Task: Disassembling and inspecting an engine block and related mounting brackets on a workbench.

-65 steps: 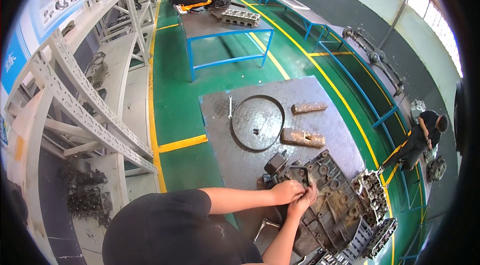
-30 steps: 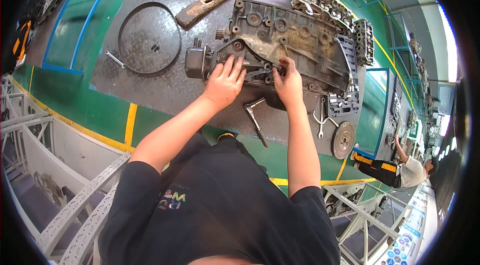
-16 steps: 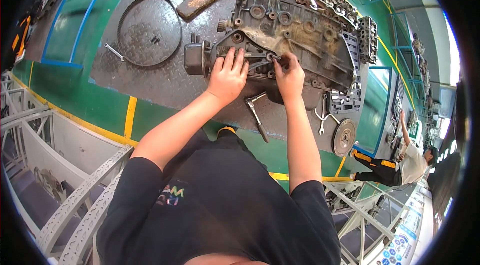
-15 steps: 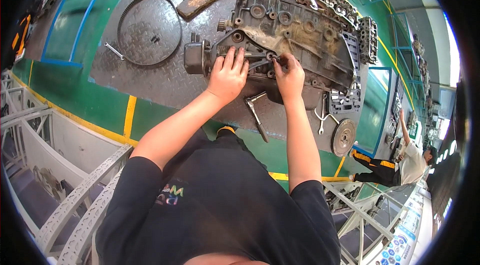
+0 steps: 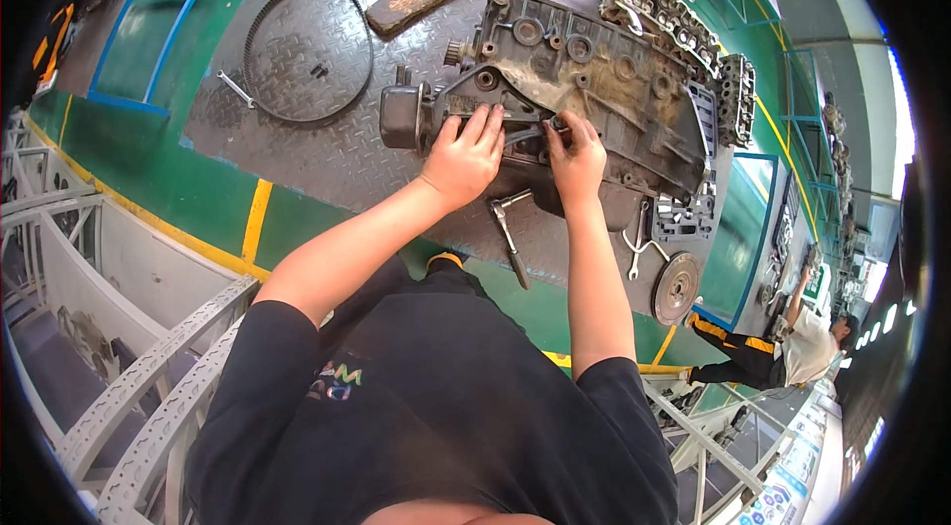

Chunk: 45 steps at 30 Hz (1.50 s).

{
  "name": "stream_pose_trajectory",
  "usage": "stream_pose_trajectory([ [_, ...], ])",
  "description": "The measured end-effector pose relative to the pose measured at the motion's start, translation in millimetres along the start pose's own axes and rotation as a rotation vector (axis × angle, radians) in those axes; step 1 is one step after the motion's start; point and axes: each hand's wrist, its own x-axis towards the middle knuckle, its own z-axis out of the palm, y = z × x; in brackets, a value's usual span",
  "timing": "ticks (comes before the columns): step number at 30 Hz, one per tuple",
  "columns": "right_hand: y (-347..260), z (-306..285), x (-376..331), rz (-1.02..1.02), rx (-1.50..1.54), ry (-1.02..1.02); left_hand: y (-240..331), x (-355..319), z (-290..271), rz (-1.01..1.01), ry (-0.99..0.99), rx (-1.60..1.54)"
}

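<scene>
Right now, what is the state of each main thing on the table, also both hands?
Left hand: open, on the bracket
Right hand: fingertips bunched at bracket's end
Engine block: stained
Toothed belt: open loop, lying flat
Ratchet: lying unheld
Wrench by belt: lying unheld
Holed wooden block: lying flat

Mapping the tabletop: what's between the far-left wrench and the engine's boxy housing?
Head view: a toothed belt in a loop, with small dark pieces inside; then a narrow bare strip of tabletop before the boxy housing.

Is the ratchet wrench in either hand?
No: the ratchet wrench lies on the metal tabletop, apart from the left hand and the right hand.
</scene>
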Motion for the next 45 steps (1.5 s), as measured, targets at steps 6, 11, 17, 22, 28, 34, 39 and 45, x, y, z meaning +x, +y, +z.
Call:
stream_pose_trajectory([
  [6,1.5,-8.2,3.3,0.049,0.053,-0.06,1.9,4.7,2.5,0.023,0.014,0.003],
  [11,-2.8,-31.8,8.6,-0.068,-0.053,-0.134,2.2,5.0,1.8,0.027,0.013,0.014],
  [17,-19.7,-36.3,15.3,-0.055,-0.25,-0.234,3.2,5.0,1.7,0.029,0.011,0.004],
  [22,-30.0,-32.8,20.7,-0.155,-0.355,-0.275,5.0,3.8,1.0,0.032,-0.009,-0.003],
  [28,-21.1,-29.9,18.3,-0.109,-0.295,-0.252,9.2,4.7,1.5,-0.048,-0.029,0.01],
  [34,-20.6,-27.7,20.1,-0.12,-0.244,-0.234,6.6,4.0,-0.1,-0.032,-0.035,0.004],
  [39,-40.2,-28.7,22.7,-0.055,-0.372,-0.22,6.6,4.6,-1.3,-0.009,-0.045,0.022],
  [45,-47.8,-22.3,34.2,-0.056,-0.752,-0.407,2.4,5.4,-1.4,0.035,-0.052,0.033],
])
